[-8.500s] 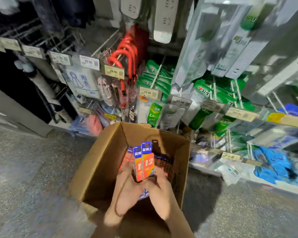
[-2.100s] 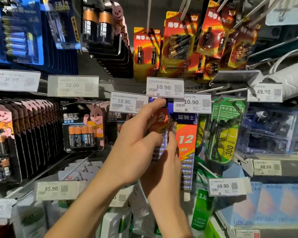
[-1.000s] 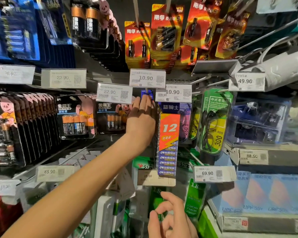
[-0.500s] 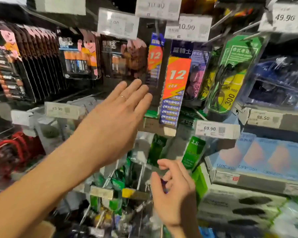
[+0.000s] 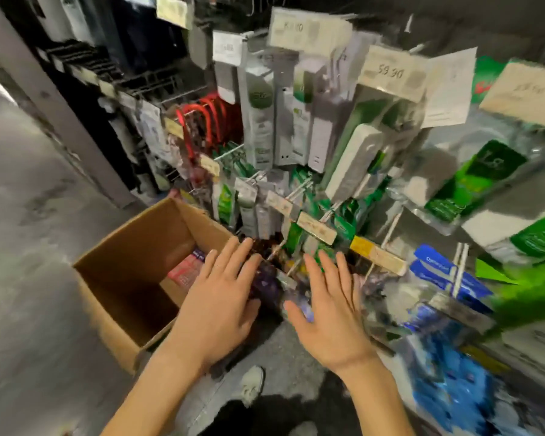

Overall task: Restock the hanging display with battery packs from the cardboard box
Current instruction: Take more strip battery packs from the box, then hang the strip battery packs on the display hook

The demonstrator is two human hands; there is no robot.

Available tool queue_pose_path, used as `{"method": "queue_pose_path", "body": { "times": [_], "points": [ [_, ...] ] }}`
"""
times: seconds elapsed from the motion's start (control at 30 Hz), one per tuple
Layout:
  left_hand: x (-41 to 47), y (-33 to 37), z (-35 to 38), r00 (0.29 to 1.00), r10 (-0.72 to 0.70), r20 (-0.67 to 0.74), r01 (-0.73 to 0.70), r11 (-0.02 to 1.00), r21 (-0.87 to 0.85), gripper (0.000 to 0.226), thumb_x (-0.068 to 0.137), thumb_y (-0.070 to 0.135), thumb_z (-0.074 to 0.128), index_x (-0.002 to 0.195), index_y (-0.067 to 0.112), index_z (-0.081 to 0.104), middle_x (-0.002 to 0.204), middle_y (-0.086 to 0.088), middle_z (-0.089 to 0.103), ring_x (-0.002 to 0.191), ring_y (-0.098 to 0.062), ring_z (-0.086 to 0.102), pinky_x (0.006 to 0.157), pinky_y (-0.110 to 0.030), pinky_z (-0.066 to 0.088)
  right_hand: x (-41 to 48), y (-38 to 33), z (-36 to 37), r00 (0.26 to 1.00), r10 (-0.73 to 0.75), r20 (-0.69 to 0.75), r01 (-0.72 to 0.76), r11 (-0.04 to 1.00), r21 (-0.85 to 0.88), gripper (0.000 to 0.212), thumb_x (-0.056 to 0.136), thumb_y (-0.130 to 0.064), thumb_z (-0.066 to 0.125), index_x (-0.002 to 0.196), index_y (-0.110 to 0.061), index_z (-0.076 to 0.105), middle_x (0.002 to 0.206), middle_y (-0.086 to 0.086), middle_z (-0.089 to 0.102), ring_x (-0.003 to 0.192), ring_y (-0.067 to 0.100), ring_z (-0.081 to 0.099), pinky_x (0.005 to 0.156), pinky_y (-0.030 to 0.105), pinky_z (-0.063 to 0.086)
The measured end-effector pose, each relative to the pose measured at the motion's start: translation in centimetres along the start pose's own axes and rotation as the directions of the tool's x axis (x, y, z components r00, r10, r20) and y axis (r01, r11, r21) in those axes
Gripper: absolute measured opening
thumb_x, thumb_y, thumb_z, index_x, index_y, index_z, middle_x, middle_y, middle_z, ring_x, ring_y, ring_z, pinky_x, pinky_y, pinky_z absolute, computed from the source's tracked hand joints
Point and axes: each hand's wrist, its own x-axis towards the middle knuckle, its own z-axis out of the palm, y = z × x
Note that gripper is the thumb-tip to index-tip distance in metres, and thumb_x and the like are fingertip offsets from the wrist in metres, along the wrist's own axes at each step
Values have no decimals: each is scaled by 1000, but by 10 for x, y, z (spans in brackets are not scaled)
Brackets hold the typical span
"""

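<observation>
Left hand point(image 5: 216, 305) and right hand point(image 5: 331, 313) both empty, fingers spread; left hovered over cardboard box point(image 5: 145, 243) right rim. Battery packs point(image 5: 186, 270) lay inside box, far corner. Open floor point(image 5: 29, 278) left; hanging display point(image 5: 296, 146) crowded right.

The cardboard box point(image 5: 145, 247) stands on the floor point(image 5: 29, 278) at 8 o'clock, battery packs point(image 5: 186, 272) inside along its right wall. The hanging display point(image 5: 296, 191) rises behind, from 12 to 3 o'clock. The left grip point(image 5: 221, 306) hovers over the box's right rim, the right grip point(image 5: 331, 313) at its 3 o'clock.
</observation>
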Motion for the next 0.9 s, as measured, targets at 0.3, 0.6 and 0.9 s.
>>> {"method": "queue_pose_path", "body": {
  "times": [0.3, 0.6, 0.9],
  "points": [
    [-98, -113, 51, 969, -215, 118, 230, 964, -132, 75, 92, 43, 63, 155, 14, 36, 168, -6, 16, 156, -31, 16, 124, -39, 16, -12, -62, 65, 981, 2, 193, 5, 999, -37, 79, 98, -62, 29, 160, -30, -9, 166, -10, -16, 152, 16, -24, 126, 42, -6],
    [-120, -237, 72, 980, -124, 153, 164, 945, -284, 70, 92, 45, 51, 154, 15, 37, 169, -6, 11, 157, -28, 9, 127, -38, 15, 19, -196, 170, 978, 71, 198, -77, 997, 20, 88, 81, -67, 15, 160, -31, -2, 167, -14, -11, 153, 11, -18, 122, 33, -6],
    [-109, -323, 88, 982, 31, 186, 43, 923, -382, 62, 86, 37, 63, 143, 15, 48, 162, -12, 30, 151, -31, 27, 125, -38, 22, 30, -272, 233, 967, 141, 214, -176, 973, 152, 75, 99, -43, 50, 160, -26, 11, 164, -13, 8, 154, 10, -1, 123, 26, 5]
  ]
}}
